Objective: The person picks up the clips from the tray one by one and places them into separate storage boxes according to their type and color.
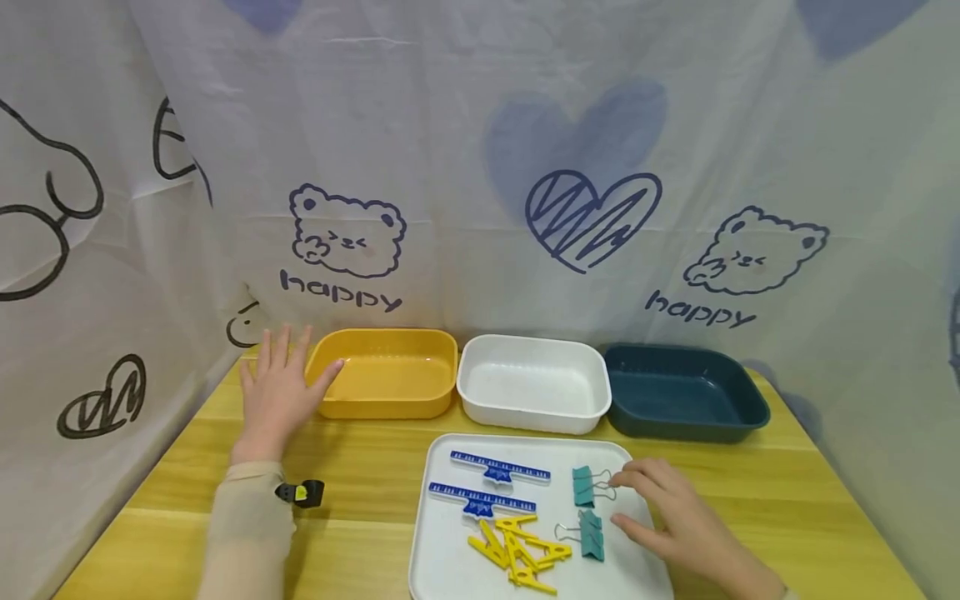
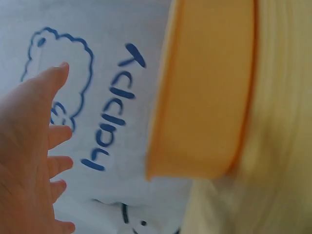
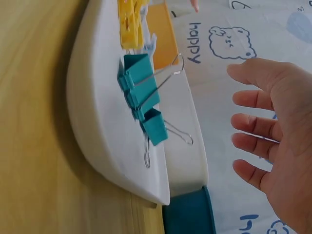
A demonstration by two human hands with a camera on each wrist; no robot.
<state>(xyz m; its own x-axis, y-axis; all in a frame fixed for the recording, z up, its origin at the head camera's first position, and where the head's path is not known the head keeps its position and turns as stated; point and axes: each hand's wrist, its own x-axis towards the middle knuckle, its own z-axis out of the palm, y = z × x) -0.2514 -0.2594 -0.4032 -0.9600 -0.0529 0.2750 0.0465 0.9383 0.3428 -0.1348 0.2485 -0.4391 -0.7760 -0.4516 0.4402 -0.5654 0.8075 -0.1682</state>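
wood-grain surface (image 1: 360, 542) holds a white tray (image 1: 624, 577) bearing blue clips (image 1: 480, 506), yellow pegs (image 1: 512, 550) and teal binder clips (image 1: 592, 536); nothing looks done, all seems left. your right fingers (image 3: 253, 100), apart and empty, hover near the teal binder clips; your left fingers (image 2: 59, 165) spread beside the yellow bin (image 1: 386, 409).

Two teal binder clips (image 1: 592, 536) are lying just beside the right grip (image 1: 681, 521); left of it, two blue clips (image 1: 480, 503) and apparently five yellow clips (image 1: 495, 544) are sharing one tray (image 1: 630, 575); beyond, three bins (image 1: 534, 419) are standing.
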